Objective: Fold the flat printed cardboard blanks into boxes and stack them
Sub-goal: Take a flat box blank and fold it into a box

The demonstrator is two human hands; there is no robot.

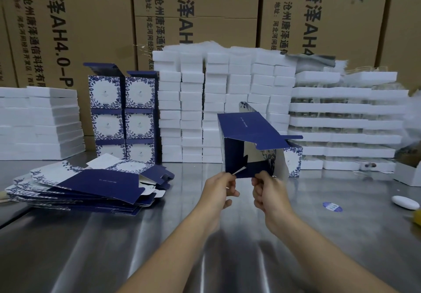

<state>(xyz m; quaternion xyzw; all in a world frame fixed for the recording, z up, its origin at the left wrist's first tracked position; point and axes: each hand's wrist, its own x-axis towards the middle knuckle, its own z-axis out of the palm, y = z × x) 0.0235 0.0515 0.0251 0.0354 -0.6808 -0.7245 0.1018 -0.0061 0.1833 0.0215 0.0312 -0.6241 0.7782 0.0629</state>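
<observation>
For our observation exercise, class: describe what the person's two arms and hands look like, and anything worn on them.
Both forearms are bare up to the frame's lower edge: no sleeves, gloves or watch show. The left hand and right hand carry no visible rings or bracelets. Fingernails are too small to judge. No markings or bandages show on either arm.

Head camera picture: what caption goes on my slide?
Both hands pinch a half-folded navy printed cardboard box above a shiny metal table.

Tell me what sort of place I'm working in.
Likely a packing room or warehouse: big printed cartons line the back wall, white foam stacks and flat blanks sit on a steel table.
</observation>
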